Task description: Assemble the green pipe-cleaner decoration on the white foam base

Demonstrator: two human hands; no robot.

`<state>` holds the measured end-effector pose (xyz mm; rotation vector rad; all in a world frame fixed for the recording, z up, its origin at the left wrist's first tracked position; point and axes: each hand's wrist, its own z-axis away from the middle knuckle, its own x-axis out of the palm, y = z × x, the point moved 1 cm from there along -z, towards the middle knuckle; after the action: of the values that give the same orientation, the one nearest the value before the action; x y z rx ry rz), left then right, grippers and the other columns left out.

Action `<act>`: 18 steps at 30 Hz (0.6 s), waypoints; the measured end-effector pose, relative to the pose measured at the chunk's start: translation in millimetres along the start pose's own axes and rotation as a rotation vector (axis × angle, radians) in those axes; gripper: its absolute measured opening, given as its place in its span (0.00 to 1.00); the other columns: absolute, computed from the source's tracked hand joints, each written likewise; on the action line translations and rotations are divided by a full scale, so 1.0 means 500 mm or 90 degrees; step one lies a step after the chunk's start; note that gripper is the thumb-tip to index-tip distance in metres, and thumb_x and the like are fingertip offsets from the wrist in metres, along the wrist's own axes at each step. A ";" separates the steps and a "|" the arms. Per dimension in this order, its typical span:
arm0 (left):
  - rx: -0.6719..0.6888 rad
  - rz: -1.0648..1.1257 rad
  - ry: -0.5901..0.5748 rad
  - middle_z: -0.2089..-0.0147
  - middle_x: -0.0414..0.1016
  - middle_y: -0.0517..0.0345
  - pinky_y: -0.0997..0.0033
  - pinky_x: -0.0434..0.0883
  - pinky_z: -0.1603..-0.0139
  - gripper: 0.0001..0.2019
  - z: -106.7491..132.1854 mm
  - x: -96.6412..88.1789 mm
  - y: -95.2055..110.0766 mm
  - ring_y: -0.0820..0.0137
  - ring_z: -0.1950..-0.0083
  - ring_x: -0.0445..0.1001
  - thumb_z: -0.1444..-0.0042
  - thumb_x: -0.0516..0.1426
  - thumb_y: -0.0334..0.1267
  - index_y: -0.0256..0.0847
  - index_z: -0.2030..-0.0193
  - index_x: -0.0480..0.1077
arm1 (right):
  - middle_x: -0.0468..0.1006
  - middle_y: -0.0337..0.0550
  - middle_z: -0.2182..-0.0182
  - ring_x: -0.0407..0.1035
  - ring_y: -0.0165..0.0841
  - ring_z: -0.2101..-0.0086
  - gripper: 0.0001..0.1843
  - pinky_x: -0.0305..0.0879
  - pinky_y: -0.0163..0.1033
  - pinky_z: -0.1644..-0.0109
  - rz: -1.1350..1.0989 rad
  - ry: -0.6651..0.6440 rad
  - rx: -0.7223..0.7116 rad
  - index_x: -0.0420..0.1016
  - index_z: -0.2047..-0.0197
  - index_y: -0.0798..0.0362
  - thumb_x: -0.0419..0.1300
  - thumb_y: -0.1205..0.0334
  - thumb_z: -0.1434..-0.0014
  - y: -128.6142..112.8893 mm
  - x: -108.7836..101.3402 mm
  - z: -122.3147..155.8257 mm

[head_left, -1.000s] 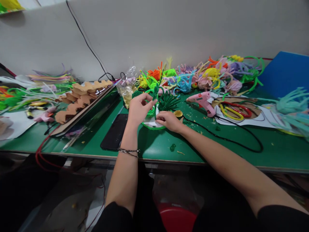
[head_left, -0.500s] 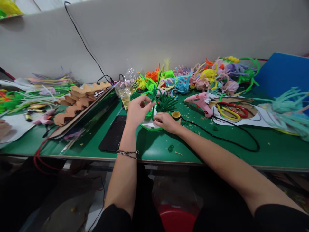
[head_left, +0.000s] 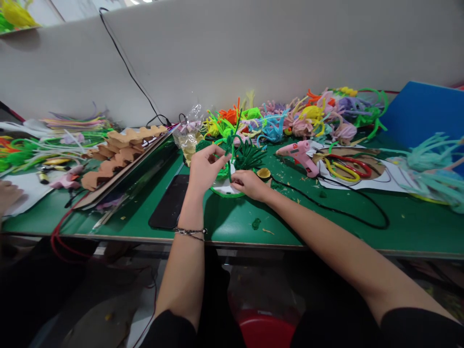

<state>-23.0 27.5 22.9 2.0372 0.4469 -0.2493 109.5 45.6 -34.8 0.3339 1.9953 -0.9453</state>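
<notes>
Left hand [head_left: 205, 164]: raised above the right; thumb and index finger appear pinched on the green pipe-cleaner piece [head_left: 232, 143] at its stem.
Right hand [head_left: 252, 184]: lower and palm inward; fingers curled closed at the foot of the same piece. Exact contact point is hidden by the fingers.
Workpiece position: front centre of the bench, between both hands, over a white base [head_left: 224, 190] edged in bright green.
Step in hand: judged to be shaping or seating the stem on the base, one hand steadying while the other adjusts.
Next move: judged to call for a light, even pinch, with the stem kept upright and the base held from sliding.
Dark green tuft [head_left: 253, 153]: fanned just beside the workpiece, on the right.
Glue gun [head_left: 300, 153]: pink, lying to the right of the tuft, black cable [head_left: 362, 222] looping across the bench.
Smartphone [head_left: 168, 202]: flat, left of the workpiece, near the left wrist.
Bench [head_left: 308, 212]: green top, scattered with scraps; pipe-cleaner flowers [head_left: 311, 115] heaped along the back.
Left side: brown scalloped cardboard [head_left: 116, 162]; another person's hand [head_left: 9, 194] at the edge.
Room: grey wall [head_left: 253, 48] behind; blue board [head_left: 427, 113] at right; red stool [head_left: 266, 331] below.
</notes>
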 end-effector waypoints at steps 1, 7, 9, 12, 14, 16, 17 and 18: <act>-0.003 0.006 0.002 0.87 0.58 0.69 0.79 0.53 0.83 0.09 0.000 0.000 -0.001 0.78 0.84 0.58 0.58 0.58 0.37 0.39 0.80 0.61 | 0.56 0.34 0.81 0.51 0.25 0.77 0.11 0.47 0.31 0.72 0.002 0.000 -0.002 0.56 0.82 0.54 0.52 0.73 0.52 0.000 0.000 0.000; -0.003 0.015 0.010 0.87 0.60 0.68 0.79 0.53 0.83 0.09 -0.002 -0.001 0.000 0.78 0.84 0.59 0.58 0.58 0.37 0.38 0.79 0.61 | 0.56 0.34 0.81 0.51 0.26 0.77 0.11 0.47 0.31 0.71 0.004 -0.003 -0.007 0.54 0.82 0.54 0.52 0.73 0.53 -0.002 0.000 0.000; -0.002 0.009 0.012 0.87 0.60 0.68 0.79 0.53 0.83 0.08 -0.002 0.000 0.001 0.79 0.84 0.59 0.58 0.58 0.37 0.38 0.79 0.62 | 0.56 0.34 0.80 0.51 0.26 0.77 0.11 0.47 0.31 0.71 0.004 -0.003 -0.004 0.55 0.81 0.54 0.52 0.73 0.53 -0.001 0.001 0.000; -0.009 0.021 0.018 0.87 0.60 0.68 0.80 0.53 0.84 0.08 -0.003 0.000 0.002 0.79 0.84 0.59 0.58 0.58 0.37 0.38 0.79 0.62 | 0.56 0.34 0.80 0.51 0.26 0.77 0.11 0.47 0.31 0.71 0.000 -0.003 0.002 0.55 0.81 0.54 0.52 0.74 0.53 -0.001 0.003 0.000; -0.014 0.022 0.018 0.87 0.60 0.68 0.80 0.52 0.83 0.08 -0.003 -0.003 0.004 0.79 0.84 0.58 0.58 0.58 0.37 0.38 0.79 0.62 | 0.56 0.34 0.80 0.51 0.25 0.77 0.11 0.47 0.31 0.71 -0.001 0.000 0.004 0.56 0.82 0.54 0.52 0.74 0.53 -0.001 0.004 0.000; -0.023 0.018 0.008 0.87 0.61 0.68 0.80 0.52 0.83 0.09 -0.003 -0.009 0.005 0.80 0.85 0.56 0.58 0.58 0.38 0.38 0.80 0.62 | 0.56 0.34 0.81 0.51 0.25 0.77 0.11 0.47 0.31 0.71 -0.001 0.003 0.004 0.57 0.82 0.55 0.53 0.75 0.53 -0.002 0.002 0.001; -0.029 0.018 0.002 0.87 0.61 0.68 0.80 0.51 0.83 0.10 -0.003 -0.012 0.005 0.80 0.85 0.55 0.58 0.58 0.38 0.38 0.81 0.61 | 0.57 0.34 0.81 0.51 0.25 0.77 0.11 0.47 0.31 0.72 0.000 0.005 0.003 0.58 0.82 0.55 0.54 0.75 0.53 -0.004 0.001 0.001; -0.037 0.020 -0.006 0.87 0.61 0.67 0.80 0.51 0.83 0.10 -0.003 -0.014 0.005 0.80 0.85 0.56 0.58 0.58 0.38 0.38 0.81 0.61 | 0.57 0.34 0.81 0.52 0.25 0.77 0.11 0.47 0.31 0.72 0.001 0.007 0.002 0.59 0.82 0.55 0.54 0.75 0.54 -0.005 -0.001 0.002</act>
<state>-28.4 26.1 28.3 1.9835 0.4106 -0.2246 108.6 43.2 -33.5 0.3429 2.0038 -0.9486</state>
